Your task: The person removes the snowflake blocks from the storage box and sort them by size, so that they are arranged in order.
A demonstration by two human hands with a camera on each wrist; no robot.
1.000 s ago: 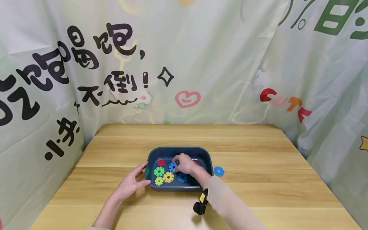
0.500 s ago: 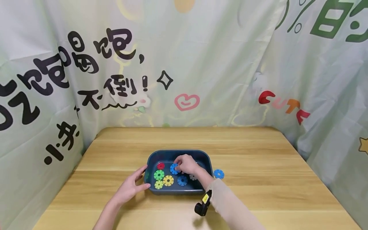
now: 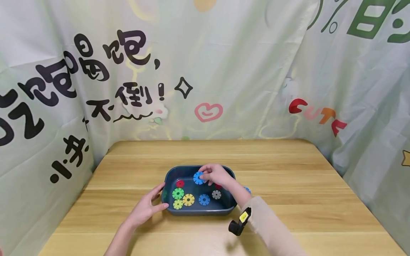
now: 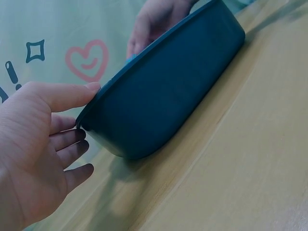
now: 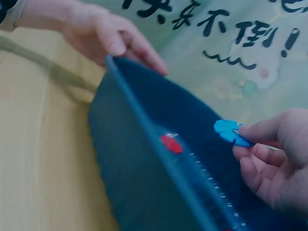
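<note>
Right hand [image 3: 216, 175] pinches a blue disc [image 3: 197, 177] by its edge between thumb and fingers; the disc sits off the floor of the bin [image 3: 201, 213], just left of that hand. Left hand [image 3: 145, 209]: thumb and fingers spread, rather straight, touching the bin's end beside it. Judgement: a light edge pinch suffices; the left should brace without tipping; the disc should clear the wall.

Behind the wood-grain tabletop [image 3: 320, 213] hangs a pale curtain [image 3: 243, 71] bearing black Chinese characters [image 3: 132, 94], a pink heart [image 3: 208, 112] and coloured "CUTE" lettering [image 3: 326, 115].
</note>
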